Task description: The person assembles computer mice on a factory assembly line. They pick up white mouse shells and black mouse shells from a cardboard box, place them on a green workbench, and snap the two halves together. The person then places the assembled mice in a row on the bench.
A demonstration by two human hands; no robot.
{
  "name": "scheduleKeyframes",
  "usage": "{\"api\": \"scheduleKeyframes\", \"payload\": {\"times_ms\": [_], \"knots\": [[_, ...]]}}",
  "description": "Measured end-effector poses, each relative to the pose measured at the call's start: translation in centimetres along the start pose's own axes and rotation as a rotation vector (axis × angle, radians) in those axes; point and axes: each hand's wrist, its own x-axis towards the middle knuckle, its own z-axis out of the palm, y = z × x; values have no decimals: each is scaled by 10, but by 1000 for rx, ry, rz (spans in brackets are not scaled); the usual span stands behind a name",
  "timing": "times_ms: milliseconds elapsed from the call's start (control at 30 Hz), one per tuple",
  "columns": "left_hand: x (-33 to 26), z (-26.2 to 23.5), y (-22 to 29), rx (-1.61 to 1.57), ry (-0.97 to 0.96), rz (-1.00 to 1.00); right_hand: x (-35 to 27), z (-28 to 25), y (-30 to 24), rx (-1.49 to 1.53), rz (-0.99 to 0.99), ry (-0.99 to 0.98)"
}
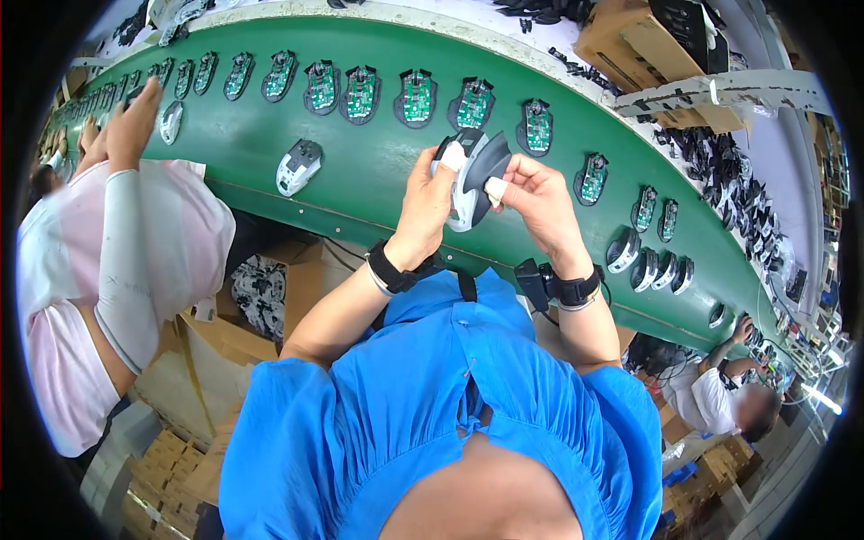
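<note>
Green surface (pixel 225 148) carries circuit-board mouse halves (pixel 417 97); left hand (pixel 423 200) wraps grey-black mouse (pixel 489 164), right hand (pixel 540 200) pinches its edge; probably seating parts, next calling for even pressure.

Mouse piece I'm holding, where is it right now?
In the head view, the mouse piece is slightly right of centre, held between your left hand and right hand, above the green work surface.
</note>
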Motion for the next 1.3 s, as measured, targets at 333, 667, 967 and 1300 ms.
{"api": "scheduleKeyframes", "payload": {"times_ms": [333, 667, 967, 1300], "knots": [[-5, -5, 7, 72, -61, 58, -3, 5, 3, 39, 69, -25], [-4, -15, 19, 480, -218, 209, -5, 15, 13, 247, 25, 89], [-3, -27, 32, 457, -431, 149, -12, 16, 12, 315, 110, 116], [-9, -27, 42, 626, -593, 160, -26, 6, 10, 109, 258, 72]]}}
